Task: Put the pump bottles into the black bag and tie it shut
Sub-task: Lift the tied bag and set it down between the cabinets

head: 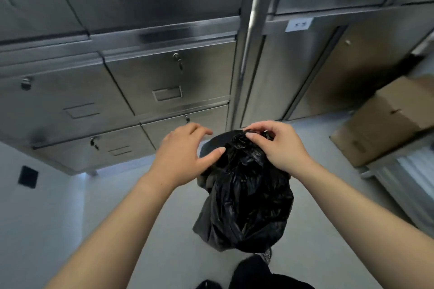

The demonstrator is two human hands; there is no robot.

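A bulging black bag (249,204) hangs in front of me above the pale floor, its top gathered into a crumpled bunch. My right hand (279,145) pinches that bunched top between thumb and curled fingers. My left hand (185,150) is just left of the bunch with fingers spread and relaxed; its thumb tip touches the plastic. No pump bottles are visible; the bag hides whatever is inside it.
Steel locker cabinets (141,82) stand close ahead and to the left, with a steel post (249,37) beside them. Cardboard boxes (385,122) sit on a low metal rack at the right. My dark shoes (253,274) show below the bag.
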